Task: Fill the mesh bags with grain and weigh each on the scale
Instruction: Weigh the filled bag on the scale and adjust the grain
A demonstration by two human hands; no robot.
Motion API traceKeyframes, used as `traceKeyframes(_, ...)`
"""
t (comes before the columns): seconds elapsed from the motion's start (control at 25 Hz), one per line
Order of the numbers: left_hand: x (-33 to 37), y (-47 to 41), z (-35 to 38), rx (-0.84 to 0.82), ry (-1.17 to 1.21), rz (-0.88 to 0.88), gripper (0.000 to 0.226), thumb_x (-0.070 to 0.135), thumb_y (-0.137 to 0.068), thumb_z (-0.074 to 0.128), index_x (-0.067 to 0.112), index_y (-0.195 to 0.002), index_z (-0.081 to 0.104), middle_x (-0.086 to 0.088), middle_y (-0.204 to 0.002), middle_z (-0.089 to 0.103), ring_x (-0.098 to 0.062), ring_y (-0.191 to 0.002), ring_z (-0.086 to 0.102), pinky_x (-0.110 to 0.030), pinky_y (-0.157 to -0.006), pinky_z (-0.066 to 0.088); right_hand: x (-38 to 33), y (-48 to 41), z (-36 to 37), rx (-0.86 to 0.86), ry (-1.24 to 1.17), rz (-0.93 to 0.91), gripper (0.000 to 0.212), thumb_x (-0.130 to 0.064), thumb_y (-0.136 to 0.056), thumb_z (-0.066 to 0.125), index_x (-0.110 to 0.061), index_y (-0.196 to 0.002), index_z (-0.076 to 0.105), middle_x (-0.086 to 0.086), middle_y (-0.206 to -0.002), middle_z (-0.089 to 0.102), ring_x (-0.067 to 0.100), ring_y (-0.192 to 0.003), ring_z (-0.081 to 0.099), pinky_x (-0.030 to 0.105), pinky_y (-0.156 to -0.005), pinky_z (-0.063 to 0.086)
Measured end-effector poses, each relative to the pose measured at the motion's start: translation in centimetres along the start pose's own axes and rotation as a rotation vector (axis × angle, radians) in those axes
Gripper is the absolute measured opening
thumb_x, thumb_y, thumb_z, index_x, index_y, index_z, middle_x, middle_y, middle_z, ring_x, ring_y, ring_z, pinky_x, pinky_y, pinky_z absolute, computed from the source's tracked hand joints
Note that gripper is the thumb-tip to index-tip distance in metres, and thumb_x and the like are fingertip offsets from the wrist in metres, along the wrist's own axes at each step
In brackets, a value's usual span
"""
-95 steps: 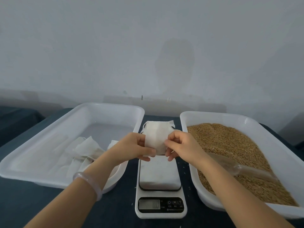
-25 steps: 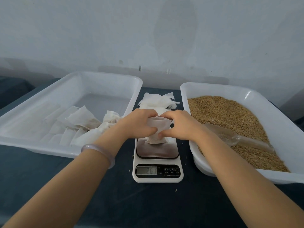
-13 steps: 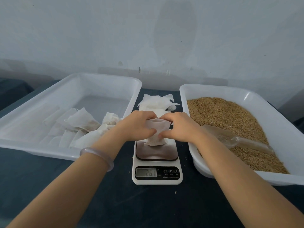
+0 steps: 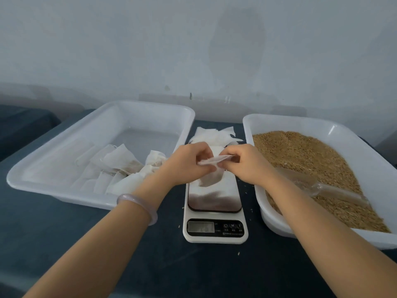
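White mesh, thin as a teabag, so I'm keeping the bag (image 4: 210, 178) right over the scale (image 4: 214, 211). If grain leaks out the top it lands there and not on the table. Both hands are up at the mouth. My left hand (image 4: 189, 164) pinches one side of the rim and my right hand (image 4: 247, 164) pinches the other, fingers (image 4: 231, 159) curled in tight with the edge flattened between them. My guess is I'm closing it up.

The bottom of the bag sags with grain onto the platform, or hangs just above it, honestly can't tell which. The display is too dim to read.

Everything else is parked within reach. The grain (image 4: 300, 160) is in the right tray (image 4: 290, 120) with the scoop (image 4: 322, 188) lying in it. Done bags (image 4: 120, 168) sit in the left tray (image 4: 150, 105), and the empties (image 4: 212, 135) are stacked just behind the scale.
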State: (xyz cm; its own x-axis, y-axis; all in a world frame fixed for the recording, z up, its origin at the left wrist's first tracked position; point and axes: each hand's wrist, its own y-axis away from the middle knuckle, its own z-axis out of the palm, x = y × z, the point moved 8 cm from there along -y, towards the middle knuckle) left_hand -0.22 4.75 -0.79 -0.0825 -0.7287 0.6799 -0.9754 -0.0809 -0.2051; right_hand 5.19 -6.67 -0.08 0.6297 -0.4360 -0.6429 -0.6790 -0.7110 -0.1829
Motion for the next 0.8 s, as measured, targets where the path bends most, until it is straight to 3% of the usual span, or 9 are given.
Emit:
traceKeyframes(0.12,0.3,1.0,-2.2,0.046,0.068,-0.001,0.018,0.018,-0.073,0.079,0.02,-0.07,0.061,0.008,-0.063,0.058,-0.007,-0.058,0.047,-0.02,-0.058,0.039,-2.5,-0.6,-0.9,0.073,-0.142,-0.064,0.027,-0.012,-0.083,0.065,-0.038,-0.077,0.067,-0.022,-0.075,0.066,-0.004,-0.072,0.06,0.009,-0.063,0.045)
traceKeyframes(0.24,-0.8,1.9,-6.0,0.204,0.011,-0.068,0.028,0.022,-0.077,0.075,0.026,-0.059,0.054,0.015,-0.052,0.05,-0.002,-0.05,0.041,-0.012,-0.05,0.033,-5.4,-2.6,0.3,0.116,-0.213,-0.104,0.014,-0.023,-0.083,0.068,-0.034,-0.091,0.068,-0.018,-0.085,0.067,-0.001,-0.082,0.061,0.012,-0.068,0.047)
traceKeyframes(0.36,-3.1,3.5,-10.2,0.38,-0.029,-0.189,0.028,0.025,-0.073,0.076,0.024,-0.057,0.052,0.014,-0.047,0.048,-0.002,-0.044,0.042,-0.014,-0.044,0.033,-7.0,-5.2,3.1,0.13,-0.222,-0.039,0.042,-0.023,-0.082,0.069,-0.026,-0.122,0.055,-0.008,-0.098,0.059,0.006,-0.088,0.056,0.008,-0.066,0.04)
traceKeyframes(0.48,-6.1,4.6,-12.9,0.474,-0.119,-0.324,0.021,0.022,-0.074,0.074,0.018,-0.065,0.056,0.008,-0.056,0.051,-0.01,-0.054,0.046,-0.019,-0.049,0.034,-8.8,-7.2,6.2,0.101,-0.138,-0.018,0.051,-0.018,-0.088,0.061,-0.015,-0.136,0.042,0.001,-0.115,0.054,0.017,-0.104,0.053,0.023,-0.085,0.044)
traceKeyframes(0.56,-8.5,4.9,-13.6,0.459,-0.16,-0.438,0.015,0.019,-0.077,0.07,0.013,-0.072,0.057,0.004,-0.065,0.053,-0.017,-0.065,0.05,-0.028,-0.057,0.039,-10.3,-8.4,8.8,0.026,-0.024,-0.036,0.042,-0.015,-0.091,0.054,-0.009,-0.131,0.046,0.007,-0.118,0.055,0.023,-0.106,0.054,0.033,-0.091,0.045)
traceKeyframes(0.68,-11.7,4.8,-13.0,0.345,-0.199,-0.568,0.011,0.014,-0.083,0.061,0.016,-0.074,0.054,0.002,-0.072,0.054,-0.021,-0.073,0.052,-0.027,-0.056,0.041,-11.9,-8.9,14.1,-0.28,0.226,-0.082,0.025,-0.015,-0.09,0.051,-0.009,-0.114,0.057,0.009,-0.106,0.059,0.024,-0.092,0.055,0.032,-0.08,0.044)
traceKeyframes(0.8,-14.3,4.9,-12.5,0.296,-0.18,-0.661,0.017,0.011,-0.086,0.051,0.016,-0.07,0.048,-0.002,-0.07,0.055,-0.024,-0.07,0.056,-0.029,-0.057,0.046,-12.3,-9.1,17.0,-0.392,0.312,-0.077,0.027,-0.013,-0.091,0.052,-0.004,-0.115,0.058,0.016,-0.112,0.061,0.033,-0.103,0.058,0.039,-0.086,0.049)
